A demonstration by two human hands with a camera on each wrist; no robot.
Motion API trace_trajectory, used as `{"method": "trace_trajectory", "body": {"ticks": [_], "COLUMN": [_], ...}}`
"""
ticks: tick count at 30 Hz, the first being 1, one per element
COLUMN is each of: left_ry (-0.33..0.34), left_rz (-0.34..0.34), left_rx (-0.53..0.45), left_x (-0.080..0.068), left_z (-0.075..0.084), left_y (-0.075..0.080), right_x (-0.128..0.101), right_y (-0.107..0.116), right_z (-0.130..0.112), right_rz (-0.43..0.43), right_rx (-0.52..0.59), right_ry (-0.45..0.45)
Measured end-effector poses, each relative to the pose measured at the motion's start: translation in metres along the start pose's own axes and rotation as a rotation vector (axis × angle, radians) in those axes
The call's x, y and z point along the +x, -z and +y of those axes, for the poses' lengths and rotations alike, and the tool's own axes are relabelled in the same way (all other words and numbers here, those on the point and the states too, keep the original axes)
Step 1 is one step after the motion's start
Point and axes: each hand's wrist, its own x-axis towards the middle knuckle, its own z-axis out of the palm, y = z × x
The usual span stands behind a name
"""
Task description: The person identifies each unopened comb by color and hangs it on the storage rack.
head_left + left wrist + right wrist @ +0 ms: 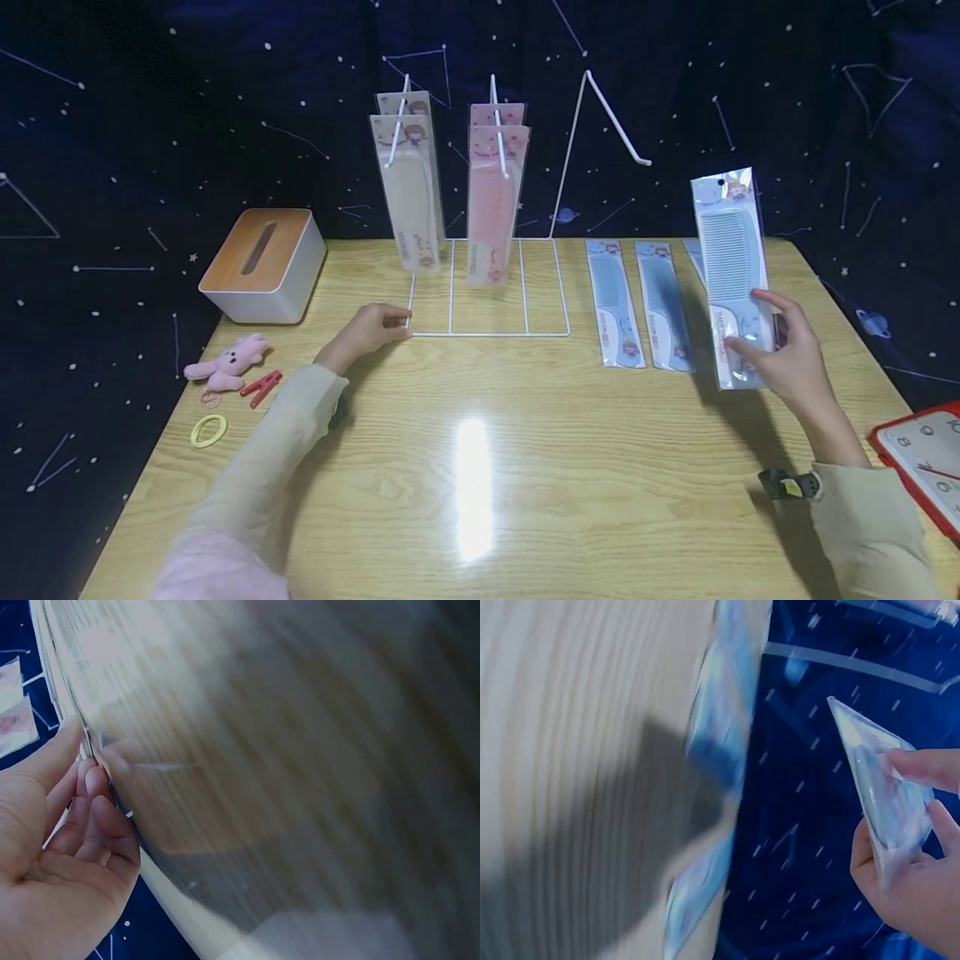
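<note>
My right hand (795, 358) holds a packaged blue comb (731, 258) upright above the table, thumb on its front; the right wrist view shows the clear package (889, 795) between the fingers. At the front left corner of a white wire display rack (487, 335), my left hand (367, 333) pinches the frame. In the left wrist view the thumb and fingers of that left hand (67, 817) meet at the wire. Packaged beige combs (412, 200) hang on the rack's left hook, packaged pink combs (495, 208) on the middle one. The right hook (618, 121) carries nothing.
Flat on the table, right of the rack, lie more packaged blue combs (615, 304), one partly hidden behind the held one. A tissue box (262, 267), pink plush toy (228, 362), red clip (262, 387) and yellow ring (208, 431) are at left. A red-framed clock (922, 458) lies at right.
</note>
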Motion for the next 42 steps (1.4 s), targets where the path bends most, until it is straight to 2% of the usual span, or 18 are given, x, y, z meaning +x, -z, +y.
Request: {"method": "trace_trajectory", "body": {"ticks": [4, 6, 9, 12, 16, 21, 26, 30, 35, 42], "left_ry": [-0.01, -0.016, -0.028, -0.031, -0.027, -0.035, -0.032, -0.018, -0.006, -0.021], "left_rz": [0.006, 0.011, 0.014, 0.013, 0.015, 0.019, 0.016, 0.013, 0.016, 0.015], "left_rx": [0.001, 0.0, 0.002, -0.005, 0.002, 0.005, -0.001, -0.002, 0.009, 0.022], "left_x": [0.0, -0.001, -0.001, -0.001, -0.001, -0.001, -0.001, -0.001, -0.001, -0.001], "left_z": [0.0, 0.0, 0.001, 0.001, 0.0, -0.001, 0.0, 0.0, 0.0, 0.002], "left_y": [0.0, 0.0, 0.001, 0.001, 0.001, 0.0, 0.001, 0.003, 0.004, 0.002], "right_x": [-0.021, -0.029, -0.039, -0.045, -0.047, -0.045, -0.035, -0.012, 0.03, 0.079], "right_y": [-0.015, -0.021, -0.028, -0.034, -0.043, -0.051, -0.058, -0.068, -0.087, -0.107], "right_z": [-0.028, -0.042, -0.06, -0.072, -0.079, -0.079, -0.078, -0.077, -0.08, -0.078], "right_rz": [0.024, 0.032, -0.001, -0.06, -0.088, -0.079, -0.108, -0.161, -0.216, -0.264], "right_rx": [0.158, 0.278, 0.493, 0.611, 0.584, 0.542, 0.502, 0.461, 0.432, 0.286], "right_ry": [0.129, 0.196, 0.299, 0.362, 0.344, 0.299, 0.289, 0.247, 0.195, 0.092]}}
